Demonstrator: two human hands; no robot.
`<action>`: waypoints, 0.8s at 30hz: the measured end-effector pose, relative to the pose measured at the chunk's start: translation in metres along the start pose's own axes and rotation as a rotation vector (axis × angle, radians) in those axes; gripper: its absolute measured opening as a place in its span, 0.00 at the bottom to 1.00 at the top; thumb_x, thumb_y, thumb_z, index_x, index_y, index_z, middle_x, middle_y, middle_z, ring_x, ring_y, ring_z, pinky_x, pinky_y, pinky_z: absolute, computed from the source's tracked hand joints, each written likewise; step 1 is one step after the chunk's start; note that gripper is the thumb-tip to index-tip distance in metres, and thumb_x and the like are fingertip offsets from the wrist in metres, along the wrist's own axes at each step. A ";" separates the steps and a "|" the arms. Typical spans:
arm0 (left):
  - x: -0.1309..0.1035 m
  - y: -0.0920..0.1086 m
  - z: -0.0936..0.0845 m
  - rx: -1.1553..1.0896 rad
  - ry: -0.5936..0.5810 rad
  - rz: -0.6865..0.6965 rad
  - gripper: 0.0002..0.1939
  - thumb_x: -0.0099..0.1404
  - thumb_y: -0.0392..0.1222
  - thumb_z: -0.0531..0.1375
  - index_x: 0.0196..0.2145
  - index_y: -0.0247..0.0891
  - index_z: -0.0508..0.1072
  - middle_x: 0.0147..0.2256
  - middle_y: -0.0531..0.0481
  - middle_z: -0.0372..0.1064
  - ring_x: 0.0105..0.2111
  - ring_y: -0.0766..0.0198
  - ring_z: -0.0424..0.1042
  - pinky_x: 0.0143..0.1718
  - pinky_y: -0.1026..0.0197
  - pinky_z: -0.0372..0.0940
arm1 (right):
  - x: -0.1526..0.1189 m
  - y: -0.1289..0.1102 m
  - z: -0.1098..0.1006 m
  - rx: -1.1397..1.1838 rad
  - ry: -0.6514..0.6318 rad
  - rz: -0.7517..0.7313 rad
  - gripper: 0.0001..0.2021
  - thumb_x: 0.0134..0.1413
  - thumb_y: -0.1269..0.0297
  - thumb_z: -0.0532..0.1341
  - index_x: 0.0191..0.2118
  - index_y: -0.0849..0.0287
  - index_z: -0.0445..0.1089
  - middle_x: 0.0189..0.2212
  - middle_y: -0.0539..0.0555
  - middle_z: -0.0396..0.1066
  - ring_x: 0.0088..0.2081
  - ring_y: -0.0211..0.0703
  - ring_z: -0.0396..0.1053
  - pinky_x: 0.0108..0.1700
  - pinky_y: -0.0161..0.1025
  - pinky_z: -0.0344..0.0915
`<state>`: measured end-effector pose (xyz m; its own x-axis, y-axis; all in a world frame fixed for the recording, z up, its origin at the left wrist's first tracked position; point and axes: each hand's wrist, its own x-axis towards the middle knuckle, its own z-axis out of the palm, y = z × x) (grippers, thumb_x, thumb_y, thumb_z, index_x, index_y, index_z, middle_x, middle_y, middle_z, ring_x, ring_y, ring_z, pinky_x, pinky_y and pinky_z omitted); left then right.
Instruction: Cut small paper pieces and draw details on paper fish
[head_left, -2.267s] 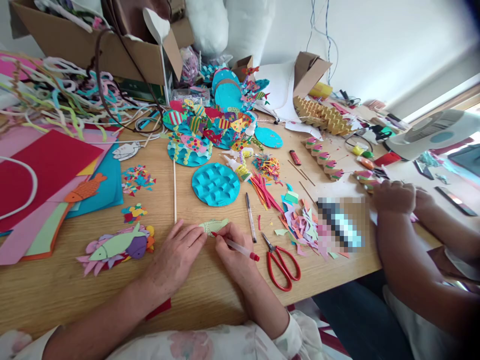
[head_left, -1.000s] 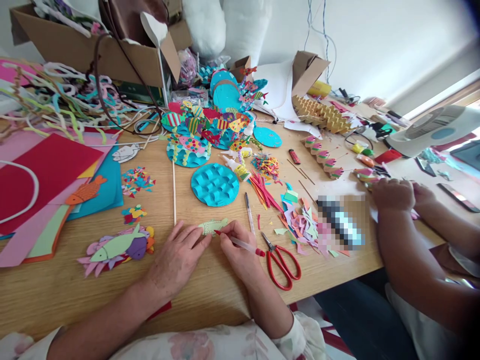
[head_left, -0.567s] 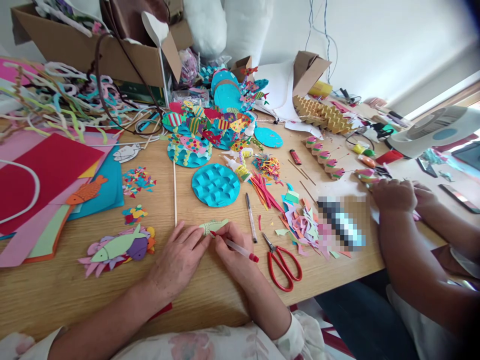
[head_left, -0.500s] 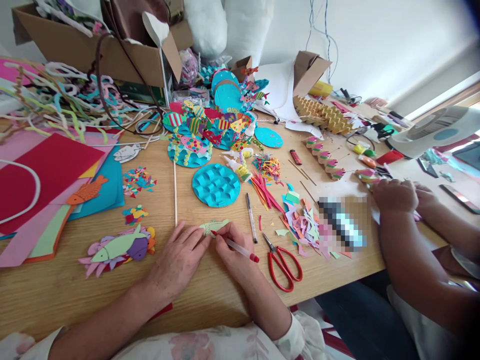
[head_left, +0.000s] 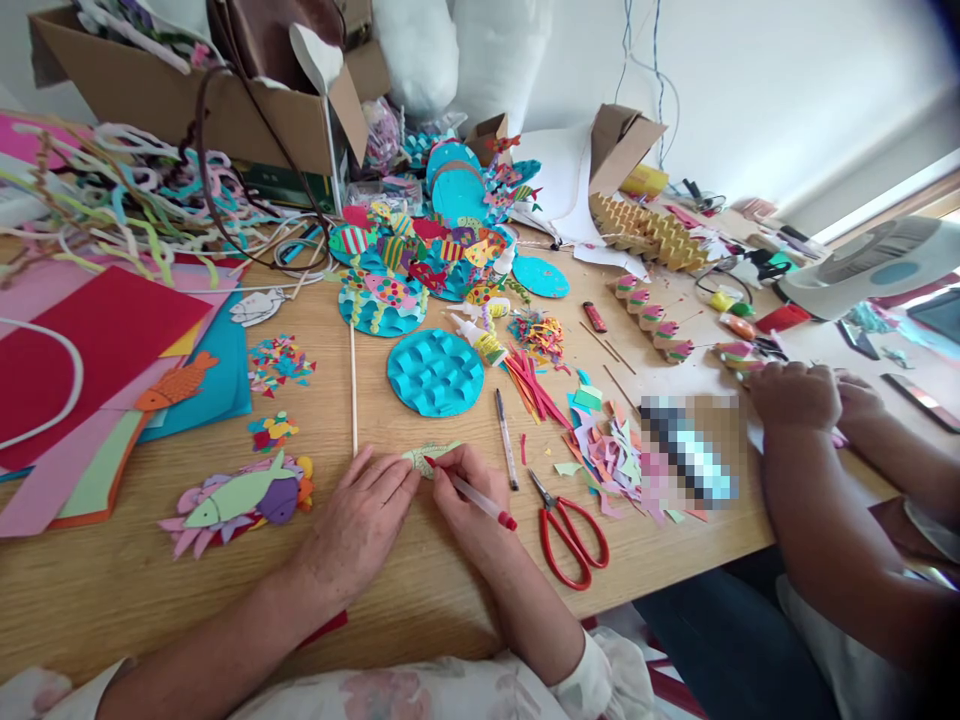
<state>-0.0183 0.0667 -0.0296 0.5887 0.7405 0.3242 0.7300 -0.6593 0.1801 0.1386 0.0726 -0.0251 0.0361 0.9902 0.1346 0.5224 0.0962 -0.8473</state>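
Note:
A light green paper fish with drawn lines lies flat on the wooden table. My left hand rests flat over its left end, fingers stretched out. Pinched in my right hand is a red pen, its tip touching the paper. To the left is a stack of cut paper fish, a green one on top. A blue woven paper disc lies just beyond my hands. Red-handled scissors and a capped pen are to the right.
Coloured paper sheets cover the left side. Decorated fish on blue discs, glue bottles and paper scraps lie farther out. Another person's hands work at the right. A cardboard box stands behind.
The pen tip has shifted slightly over the green paper fish. The whole view has moved a little, with both hands staying in nearly the same place.

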 end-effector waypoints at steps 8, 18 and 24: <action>0.000 0.000 0.000 0.002 0.004 -0.008 0.19 0.64 0.27 0.45 0.44 0.34 0.72 0.42 0.43 0.72 0.46 0.56 0.67 0.54 0.46 0.56 | 0.000 -0.001 0.000 -0.012 0.011 0.003 0.03 0.49 0.67 0.55 0.27 0.56 0.63 0.17 0.45 0.65 0.17 0.33 0.61 0.21 0.30 0.57; 0.002 0.000 -0.002 -0.008 0.013 0.010 0.18 0.64 0.28 0.45 0.43 0.33 0.72 0.42 0.42 0.72 0.45 0.56 0.68 0.53 0.45 0.58 | 0.000 0.002 0.001 -0.036 0.009 0.002 0.02 0.49 0.67 0.55 0.28 0.57 0.64 0.17 0.45 0.65 0.18 0.33 0.62 0.21 0.29 0.58; 0.001 0.000 -0.001 0.007 0.014 0.011 0.19 0.65 0.28 0.44 0.44 0.33 0.71 0.42 0.43 0.72 0.45 0.56 0.68 0.53 0.45 0.59 | 0.000 0.000 0.002 -0.037 0.017 -0.026 0.03 0.49 0.68 0.55 0.27 0.57 0.64 0.18 0.46 0.67 0.19 0.33 0.63 0.23 0.29 0.59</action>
<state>-0.0180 0.0678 -0.0286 0.5922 0.7309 0.3393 0.7257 -0.6667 0.1696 0.1373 0.0733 -0.0264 0.0358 0.9855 0.1656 0.5545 0.1182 -0.8237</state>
